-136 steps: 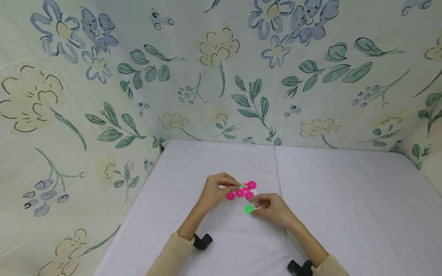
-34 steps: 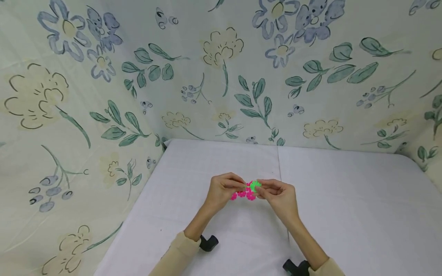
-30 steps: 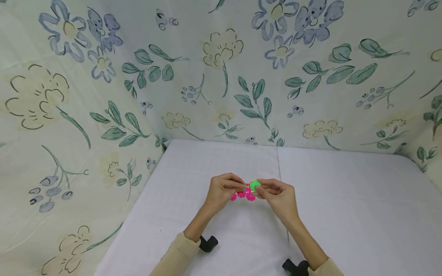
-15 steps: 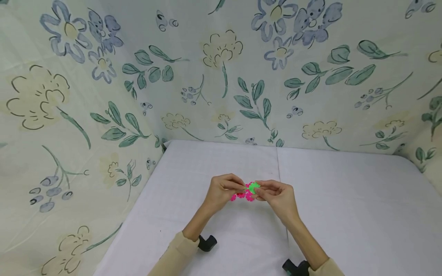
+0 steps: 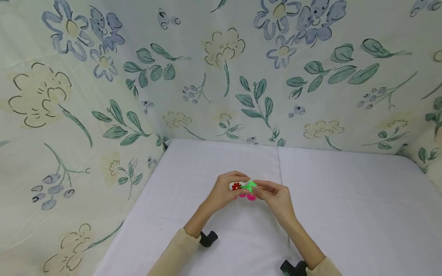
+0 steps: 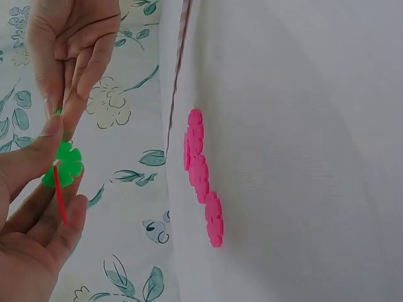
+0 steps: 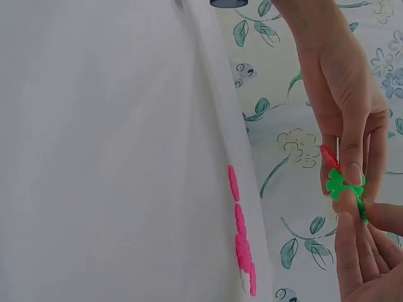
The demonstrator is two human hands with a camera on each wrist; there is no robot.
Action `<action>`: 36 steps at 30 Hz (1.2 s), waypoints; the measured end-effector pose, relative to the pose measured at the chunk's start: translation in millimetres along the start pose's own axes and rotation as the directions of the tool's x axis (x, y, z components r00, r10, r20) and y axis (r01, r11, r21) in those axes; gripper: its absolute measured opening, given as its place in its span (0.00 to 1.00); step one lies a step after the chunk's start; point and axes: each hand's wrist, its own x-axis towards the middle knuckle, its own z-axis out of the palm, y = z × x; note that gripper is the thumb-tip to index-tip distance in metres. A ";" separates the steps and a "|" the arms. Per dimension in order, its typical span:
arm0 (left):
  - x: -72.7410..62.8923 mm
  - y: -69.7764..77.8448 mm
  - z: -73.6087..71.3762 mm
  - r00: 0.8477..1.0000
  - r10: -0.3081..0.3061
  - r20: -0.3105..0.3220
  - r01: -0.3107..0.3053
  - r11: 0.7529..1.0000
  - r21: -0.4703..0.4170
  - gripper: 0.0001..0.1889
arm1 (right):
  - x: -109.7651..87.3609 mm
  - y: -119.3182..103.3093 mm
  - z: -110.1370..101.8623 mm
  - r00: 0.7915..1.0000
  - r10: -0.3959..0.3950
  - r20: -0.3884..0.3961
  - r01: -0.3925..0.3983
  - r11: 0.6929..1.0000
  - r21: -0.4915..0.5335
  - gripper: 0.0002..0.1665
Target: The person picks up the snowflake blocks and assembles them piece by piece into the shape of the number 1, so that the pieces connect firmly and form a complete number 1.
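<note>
Above the white table, my left hand (image 5: pixel 221 193) pinches a green flower-shaped plastic disc (image 6: pixel 69 162) between thumb and fingers. A red flower-shaped disc (image 5: pixel 236 186) is slotted onto that green disc and sits inside the curve of the left hand. My right hand (image 5: pixel 277 197) pinches a second green flower-shaped disc (image 5: pixel 251 186), which meets the first one nearly at right angles. The right fingertips (image 7: pixel 347 200) cover part of the joint. Several pink flower-shaped discs (image 5: pixel 251 197) lie on the table just beneath the hands, partly hidden by them in the head view.
White cloth covers the table (image 5: pixel 328 207), with a seam line running front to back. A floral curtain (image 5: pixel 221 76) hangs behind and at the left. Black wrist-camera mounts (image 5: pixel 208 239) stick out beneath both wrists.
The right hand earlier reached for a loose green disc on the table and raised it to the left hand's pieces. Just now the left fingers have spread, bringing the red disc into view.
</note>
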 end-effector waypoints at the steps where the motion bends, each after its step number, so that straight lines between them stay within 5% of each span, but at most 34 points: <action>1: 0.8 0.3 0.7 1.000 0.000 0.007 0.000 1.000 0.004 0.19 | 0.3 0.1 0.3 1.000 0.005 0.007 -0.005 1.000 -0.004 0.19; 10: -4.1 -8.6 -0.7 0.996 -0.093 0.005 0.093 0.996 -0.001 0.18 | 3.8 2.6 -11.1 0.992 0.062 0.111 -0.050 0.993 -0.110 0.25; 16: -6.9 -12.7 -5.9 0.993 -0.118 -0.015 0.118 0.993 0.023 0.19 | 11.2 9.8 -17.0 0.988 0.133 0.072 -0.120 0.980 -0.160 0.26; 36: -11.4 -26.2 -9.7 0.987 -0.158 0.014 0.158 0.987 0.010 0.15 | 30.3 32.1 -14.6 0.983 0.148 0.110 -0.108 0.945 -0.309 0.24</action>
